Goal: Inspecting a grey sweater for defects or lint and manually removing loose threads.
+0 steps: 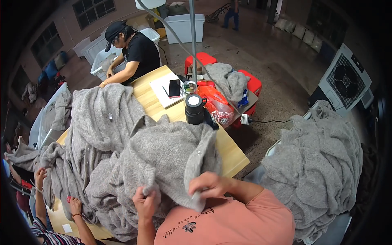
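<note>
A grey knitted cardigan [163,143] lies spread over the near part of the table, partly on other grey knits. My left hand [145,201] is closed on one of its edges, fingers pinching the knit close to my body. Closed too, my right hand [207,185] grips the edge of the opposite front panel, and a bit of grey cloth pokes out below the fingers. Between the hands the fabric sags toward my pink shirt. A small shiny button [199,152] shows on the right panel.
Grey knits [102,118] heap up on the left, where another person's hands [75,206] touch them. A black flask [194,109], a phone [174,88] and a red plastic bag [214,100] stand beyond. A large garment pile [314,163] is at right. Someone in black sits across the wooden table [234,157].
</note>
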`<state>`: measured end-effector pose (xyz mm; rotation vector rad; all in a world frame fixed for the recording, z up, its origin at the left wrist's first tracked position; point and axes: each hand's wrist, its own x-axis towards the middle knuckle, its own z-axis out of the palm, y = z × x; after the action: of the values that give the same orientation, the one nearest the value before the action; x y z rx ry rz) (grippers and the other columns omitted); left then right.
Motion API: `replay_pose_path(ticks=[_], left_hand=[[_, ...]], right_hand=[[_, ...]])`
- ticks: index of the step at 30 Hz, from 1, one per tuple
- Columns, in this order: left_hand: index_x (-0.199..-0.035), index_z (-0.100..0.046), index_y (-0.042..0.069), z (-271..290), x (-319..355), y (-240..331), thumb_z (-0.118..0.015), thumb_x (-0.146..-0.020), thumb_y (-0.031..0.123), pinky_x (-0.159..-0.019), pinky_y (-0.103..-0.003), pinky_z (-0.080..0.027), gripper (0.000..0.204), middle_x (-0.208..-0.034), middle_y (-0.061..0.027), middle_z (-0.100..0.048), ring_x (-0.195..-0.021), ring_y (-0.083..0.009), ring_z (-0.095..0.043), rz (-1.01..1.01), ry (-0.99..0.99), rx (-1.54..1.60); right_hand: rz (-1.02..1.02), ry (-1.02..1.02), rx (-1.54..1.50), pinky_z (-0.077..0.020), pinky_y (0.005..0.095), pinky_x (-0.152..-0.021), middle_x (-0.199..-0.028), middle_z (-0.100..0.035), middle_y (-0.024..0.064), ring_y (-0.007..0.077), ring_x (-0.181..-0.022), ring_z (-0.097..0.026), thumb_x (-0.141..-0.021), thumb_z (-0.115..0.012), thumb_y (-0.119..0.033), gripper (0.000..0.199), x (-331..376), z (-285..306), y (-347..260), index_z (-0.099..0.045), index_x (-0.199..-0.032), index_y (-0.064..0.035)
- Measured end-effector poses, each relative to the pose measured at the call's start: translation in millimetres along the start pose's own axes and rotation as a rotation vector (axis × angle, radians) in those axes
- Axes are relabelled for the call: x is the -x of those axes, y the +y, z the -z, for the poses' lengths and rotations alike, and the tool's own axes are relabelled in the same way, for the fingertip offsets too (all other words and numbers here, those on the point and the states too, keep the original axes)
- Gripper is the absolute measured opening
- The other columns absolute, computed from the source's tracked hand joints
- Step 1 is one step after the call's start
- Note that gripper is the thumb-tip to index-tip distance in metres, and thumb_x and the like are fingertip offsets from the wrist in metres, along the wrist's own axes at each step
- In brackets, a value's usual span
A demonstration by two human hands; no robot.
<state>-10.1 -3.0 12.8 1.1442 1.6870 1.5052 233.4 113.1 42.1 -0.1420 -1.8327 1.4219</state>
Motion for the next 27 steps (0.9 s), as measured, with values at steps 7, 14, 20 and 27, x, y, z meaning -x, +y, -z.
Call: replay_pose_path(ticks=[7,14,20,27], left_hand=[[-0.081,-0.063,0.0,-7,20,2,-0.061,-0.068,-0.003,-0.059,-0.024,-0.042,0.013,-0.071,-0.0053,-0.061,-0.064,-0.0103,-0.054,-0.084,-0.134,0.023],[-0.075,-0.06,0.0,-12,28,14,-0.059,-0.064,-0.004,-0.049,-0.023,-0.041,0.011,-0.062,-0.0054,-0.059,-0.053,-0.0084,-0.052,-0.149,-0.107,-0.13],[-0.075,-0.059,0.0,-15,25,22,-0.051,-0.067,-0.007,-0.052,-0.02,-0.038,0.013,-0.065,0.0015,-0.056,-0.059,-0.0042,-0.046,-0.107,-0.102,-0.03],[-0.072,-0.057,0.0,-15,23,1,-0.055,-0.061,-0.004,-0.044,-0.026,-0.038,0.011,-0.056,-0.0069,-0.054,-0.049,-0.0074,-0.048,-0.113,-0.127,-0.236]], right_hand=[[0.134,-0.281,0.059,-0.0424,0.0354,-0.06,-0.079,-0.05,0.0125,0.0301,-0.075,-0.054,-0.071,-0.058,0.004,0.024,-28,-50,30,-0.051,-0.093,-0.0006],[0.209,-0.278,0.309,-0.0492,0.0343,-0.061,-0.101,-0.048,0.014,0.0309,-0.079,-0.057,-0.074,-0.056,-0.001,0.028,-28,-63,42,-0.048,-0.101,-0.0003],[0.321,-0.191,0.402,-0.0473,0.0344,-0.051,-0.09,-0.049,0.012,0.0283,-0.068,-0.056,-0.073,-0.055,-0.002,0.019,-33,-63,42,-0.045,-0.089,0.0003],[0.218,-0.296,0.344,-0.0419,0.036,-0.048,-0.072,-0.047,0.0115,0.0281,-0.062,-0.053,-0.07,-0.057,0.0,0.015,-27,-58,52,-0.05,-0.084,-0.0003]])
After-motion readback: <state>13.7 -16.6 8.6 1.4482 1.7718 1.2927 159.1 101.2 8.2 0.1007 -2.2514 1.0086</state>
